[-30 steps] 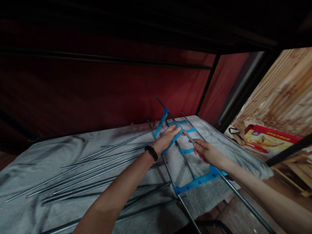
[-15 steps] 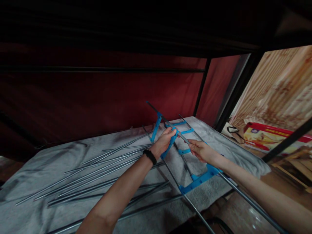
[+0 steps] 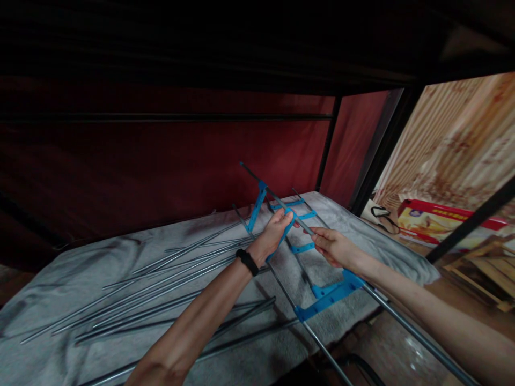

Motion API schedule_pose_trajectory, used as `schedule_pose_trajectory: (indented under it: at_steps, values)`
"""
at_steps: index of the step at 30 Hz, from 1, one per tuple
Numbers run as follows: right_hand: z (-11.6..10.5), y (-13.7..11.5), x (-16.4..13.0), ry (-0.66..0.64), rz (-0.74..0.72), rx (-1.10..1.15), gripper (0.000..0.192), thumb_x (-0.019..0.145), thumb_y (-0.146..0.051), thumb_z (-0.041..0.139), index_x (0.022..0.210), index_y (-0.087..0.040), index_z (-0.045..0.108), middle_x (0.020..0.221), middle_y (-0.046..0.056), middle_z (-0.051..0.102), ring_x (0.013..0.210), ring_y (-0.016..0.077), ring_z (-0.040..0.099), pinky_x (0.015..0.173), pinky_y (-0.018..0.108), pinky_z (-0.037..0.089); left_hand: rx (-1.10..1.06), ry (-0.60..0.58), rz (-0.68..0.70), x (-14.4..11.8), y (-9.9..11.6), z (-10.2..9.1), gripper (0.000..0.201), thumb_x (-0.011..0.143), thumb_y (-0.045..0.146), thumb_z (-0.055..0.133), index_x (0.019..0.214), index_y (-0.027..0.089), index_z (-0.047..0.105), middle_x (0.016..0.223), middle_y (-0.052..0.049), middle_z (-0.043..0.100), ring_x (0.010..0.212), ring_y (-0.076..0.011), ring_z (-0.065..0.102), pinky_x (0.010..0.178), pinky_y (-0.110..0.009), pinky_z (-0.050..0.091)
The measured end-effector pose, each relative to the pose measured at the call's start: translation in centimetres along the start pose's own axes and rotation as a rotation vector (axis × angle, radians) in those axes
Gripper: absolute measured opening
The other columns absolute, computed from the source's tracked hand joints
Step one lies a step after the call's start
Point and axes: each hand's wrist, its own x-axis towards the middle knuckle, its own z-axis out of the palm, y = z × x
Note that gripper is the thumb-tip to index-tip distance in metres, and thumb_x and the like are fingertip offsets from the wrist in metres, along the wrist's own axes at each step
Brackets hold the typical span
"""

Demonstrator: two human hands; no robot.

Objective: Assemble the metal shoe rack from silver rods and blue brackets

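A rack frame of metal tubes and blue plastic connectors lies tilted in front of me. With its fingers closed, my left hand [image 3: 279, 228] grips a blue connector [image 3: 288, 214] where a metal tube [image 3: 277, 200] passes through. My right hand [image 3: 330, 245] pinches the near end of that same tube, a short way to the right. Farther along the tube sits another blue connector [image 3: 256, 206]. Below my hands a wide blue bracket [image 3: 332, 295] joins two tubes of the frame. A black band [image 3: 247, 261] circles my left wrist.
Several loose metal tubes [image 3: 156, 287] lie on the grey cloth [image 3: 52, 284] to the left. Black bars [image 3: 328, 145] and a dark overhang enclose the area, with a red panel [image 3: 173, 166] behind. A red and yellow box [image 3: 438, 225] and wooden pieces [image 3: 483, 268] are at right.
The view has shifted slightly. Both hands keep their holds on the connector and the tube, with hardly any movement between them.
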Motion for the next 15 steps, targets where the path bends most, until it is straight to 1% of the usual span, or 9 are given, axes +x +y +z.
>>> schedule_pose_trajectory:
  at_steps: [2,4,6,9,11,12,13,15]
  values:
    - [0.0,-0.3,-0.5,0.001,0.002,0.029,0.048,0.084,-0.043,0.061,0.125,-0.019,0.063,0.051,-0.010,0.040,0.031,0.0065,0.027,0.030,0.021,0.022,0.022,0.055,-0.011,-0.2,0.0,0.3,0.042,0.081,0.046,0.075,0.111,0.018,0.063,0.110,-0.008,0.070,0.107,-0.0187,0.064,0.101,-0.032,0.046]
    - [-0.1,-0.3,-0.9,0.002,-0.002,0.063,0.049,0.083,-0.041,0.061,0.126,-0.017,0.062,0.050,-0.010,0.039,0.031,0.0065,0.026,0.029,0.020,0.022,0.060,0.106,-0.018,-0.4,0.2,0.7,0.049,0.084,0.044,0.072,0.124,0.018,0.061,0.127,-0.011,0.066,0.123,-0.0208,0.059,0.109,-0.034,0.041]
    - [-0.2,-0.2,-1.0,0.005,-0.010,0.096,0.050,0.082,-0.041,0.061,0.125,-0.016,0.061,0.050,-0.011,0.039,0.031,0.0064,0.025,0.029,0.020,0.021,0.117,0.111,-0.002,-0.5,0.4,1.0,0.052,0.087,0.044,0.069,0.130,0.017,0.058,0.136,-0.013,0.062,0.131,-0.0220,0.054,0.114,-0.035,0.037]
    - [-0.7,0.1,-0.6,-0.002,-0.014,0.166,0.050,0.081,-0.040,0.065,0.124,-0.016,0.060,0.052,-0.011,0.040,0.033,0.0056,0.025,0.030,0.018,0.018,0.220,0.021,0.061,-0.1,0.7,1.6,0.046,0.093,0.045,0.060,0.126,0.014,0.061,0.135,-0.014,0.063,0.129,-0.0233,0.055,0.113,-0.038,0.038]
    - [-1.2,0.0,0.0,-0.020,-0.003,0.229,0.050,0.079,-0.037,0.068,0.123,-0.016,0.060,0.054,-0.010,0.042,0.035,0.0051,0.025,0.030,0.017,0.016,0.291,-0.053,0.093,0.6,1.1,1.8,0.043,0.096,0.046,0.055,0.122,0.012,0.063,0.130,-0.014,0.065,0.125,-0.0241,0.058,0.112,-0.040,0.040]
    - [-1.7,-0.1,0.3,-0.027,-0.001,0.257,0.049,0.079,-0.036,0.069,0.122,-0.015,0.060,0.055,-0.009,0.043,0.036,0.0048,0.025,0.031,0.017,0.015,0.332,-0.070,0.107,1.1,1.3,1.8,0.043,0.097,0.045,0.053,0.122,0.012,0.063,0.130,-0.015,0.066,0.124,-0.0244,0.058,0.112,-0.040,0.040]
    - [-2.2,-0.3,0.7,-0.034,-0.006,0.280,0.048,0.079,-0.034,0.070,0.122,-0.015,0.060,0.056,-0.009,0.044,0.037,0.0047,0.025,0.031,0.017,0.014,0.376,-0.062,0.122,1.6,1.7,1.7,0.043,0.098,0.045,0.052,0.124,0.012,0.063,0.132,-0.014,0.065,0.126,-0.0244,0.057,0.113,-0.040,0.040]
    - [-3.7,-0.8,1.4,-0.044,-0.037,0.310,0.044,0.080,-0.031,0.070,0.120,-0.016,0.060,0.057,-0.008,0.043,0.038,0.0049,0.024,0.031,0.017,0.013,0.465,0.016,0.161,2.4,2.5,1.1,0.042,0.099,0.041,0.050,0.131,0.015,0.060,0.139,-0.014,0.061,0.132,-0.0228,0.054,0.116,-0.038,0.037]
